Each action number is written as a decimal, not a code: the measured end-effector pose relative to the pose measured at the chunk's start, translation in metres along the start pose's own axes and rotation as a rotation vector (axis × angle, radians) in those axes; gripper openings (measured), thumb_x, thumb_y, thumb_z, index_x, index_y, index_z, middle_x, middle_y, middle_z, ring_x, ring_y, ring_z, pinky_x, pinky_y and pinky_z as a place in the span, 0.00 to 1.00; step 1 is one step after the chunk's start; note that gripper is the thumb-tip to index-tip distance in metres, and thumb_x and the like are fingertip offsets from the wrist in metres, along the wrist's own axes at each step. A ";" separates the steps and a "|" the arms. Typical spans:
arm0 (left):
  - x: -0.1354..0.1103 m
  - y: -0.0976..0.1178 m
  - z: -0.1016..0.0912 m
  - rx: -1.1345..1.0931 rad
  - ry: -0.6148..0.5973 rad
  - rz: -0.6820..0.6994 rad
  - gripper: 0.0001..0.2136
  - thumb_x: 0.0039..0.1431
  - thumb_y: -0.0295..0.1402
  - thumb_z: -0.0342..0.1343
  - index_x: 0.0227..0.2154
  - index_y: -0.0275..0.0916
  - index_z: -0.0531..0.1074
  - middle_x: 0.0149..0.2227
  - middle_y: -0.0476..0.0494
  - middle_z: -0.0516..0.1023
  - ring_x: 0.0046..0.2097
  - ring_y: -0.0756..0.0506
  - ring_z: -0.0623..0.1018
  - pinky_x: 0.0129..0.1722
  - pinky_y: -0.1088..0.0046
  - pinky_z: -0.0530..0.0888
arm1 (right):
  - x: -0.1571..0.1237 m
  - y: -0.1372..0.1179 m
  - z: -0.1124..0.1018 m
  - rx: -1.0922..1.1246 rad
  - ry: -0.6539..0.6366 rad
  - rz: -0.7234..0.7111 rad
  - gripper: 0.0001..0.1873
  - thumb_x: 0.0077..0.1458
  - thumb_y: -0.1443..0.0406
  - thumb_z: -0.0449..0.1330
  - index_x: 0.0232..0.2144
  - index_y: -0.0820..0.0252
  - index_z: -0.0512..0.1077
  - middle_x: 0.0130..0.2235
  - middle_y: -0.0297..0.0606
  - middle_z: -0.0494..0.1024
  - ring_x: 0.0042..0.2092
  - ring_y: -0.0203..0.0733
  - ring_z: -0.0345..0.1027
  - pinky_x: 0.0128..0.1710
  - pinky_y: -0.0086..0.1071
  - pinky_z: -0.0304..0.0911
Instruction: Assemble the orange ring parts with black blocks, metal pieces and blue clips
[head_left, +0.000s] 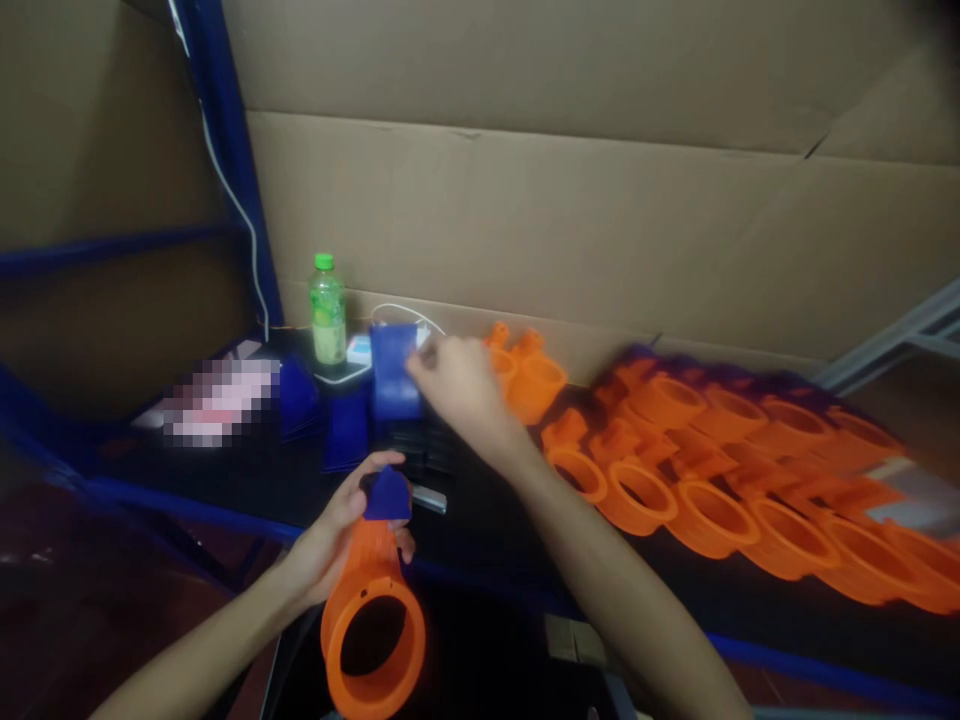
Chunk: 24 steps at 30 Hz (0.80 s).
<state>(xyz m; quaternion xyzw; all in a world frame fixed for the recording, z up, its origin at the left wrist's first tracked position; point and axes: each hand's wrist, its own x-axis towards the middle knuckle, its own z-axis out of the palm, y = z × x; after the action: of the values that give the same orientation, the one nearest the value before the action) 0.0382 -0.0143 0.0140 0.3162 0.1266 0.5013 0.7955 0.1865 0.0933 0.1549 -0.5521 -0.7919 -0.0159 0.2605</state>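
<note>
The left hand [341, 535] is gripping an orange tube [373, 622] capped by a blue piece [388, 495], held near the table edge; the right hand [457, 385] is pinching a blue sheet [394, 372] beside the orange rings [720, 470].

An orange ring-shaped tube [373, 625] capped by a blue piece [388, 496] tilts toward the camera; a blue block [394, 375] stands upright beyond.

Right of right hand [457, 385]: orange rings [720, 480] crowd bench. Left: bottle [328, 310], blue pieces [345, 420]. Near side toward wrist open
</note>
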 end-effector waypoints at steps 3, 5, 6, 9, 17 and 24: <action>-0.003 -0.001 0.006 -0.003 0.032 0.022 0.25 0.53 0.34 0.65 0.54 0.45 0.67 0.39 0.44 0.74 0.36 0.44 0.78 0.37 0.61 0.79 | -0.030 0.013 -0.020 0.105 0.117 -0.011 0.11 0.63 0.62 0.56 0.35 0.63 0.76 0.32 0.43 0.79 0.35 0.42 0.73 0.40 0.33 0.64; -0.003 0.004 0.013 -0.027 0.111 0.043 0.18 0.56 0.31 0.62 0.49 0.42 0.71 0.42 0.43 0.76 0.41 0.42 0.79 0.47 0.52 0.77 | -0.058 0.015 -0.028 0.157 0.175 -0.036 0.08 0.62 0.62 0.58 0.35 0.61 0.75 0.32 0.40 0.79 0.34 0.41 0.72 0.38 0.33 0.63; -0.001 0.007 0.016 -0.054 0.157 0.066 0.15 0.57 0.32 0.61 0.47 0.40 0.72 0.43 0.41 0.77 0.43 0.42 0.79 0.50 0.50 0.76 | -0.073 0.015 -0.030 0.180 0.195 -0.051 0.08 0.61 0.62 0.59 0.34 0.60 0.74 0.32 0.39 0.78 0.34 0.41 0.72 0.38 0.33 0.63; 0.003 0.017 0.025 -0.145 0.232 -0.028 0.14 0.60 0.39 0.57 0.45 0.36 0.76 0.39 0.39 0.80 0.39 0.41 0.81 0.45 0.56 0.78 | -0.113 0.008 -0.028 0.314 0.176 -0.101 0.06 0.60 0.63 0.61 0.31 0.57 0.73 0.34 0.38 0.78 0.37 0.42 0.71 0.40 0.34 0.65; 0.000 0.016 0.040 -0.115 0.259 -0.079 0.22 0.64 0.40 0.54 0.59 0.38 0.69 0.42 0.38 0.83 0.39 0.40 0.83 0.43 0.64 0.78 | -0.153 -0.003 -0.020 0.838 -0.141 -0.015 0.07 0.55 0.70 0.63 0.33 0.56 0.68 0.53 0.38 0.76 0.55 0.45 0.70 0.54 0.39 0.67; 0.009 0.009 0.036 -0.063 0.303 0.039 0.14 0.63 0.41 0.59 0.48 0.39 0.73 0.34 0.47 0.81 0.33 0.47 0.81 0.40 0.72 0.76 | -0.166 -0.004 -0.027 0.892 -0.297 0.126 0.13 0.54 0.71 0.65 0.38 0.54 0.66 0.57 0.36 0.72 0.60 0.45 0.65 0.58 0.39 0.64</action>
<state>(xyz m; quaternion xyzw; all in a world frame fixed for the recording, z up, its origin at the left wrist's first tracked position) 0.0545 -0.0167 0.0481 0.2143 0.2234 0.5624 0.7667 0.2355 -0.0609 0.1075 -0.4295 -0.7153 0.4206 0.3564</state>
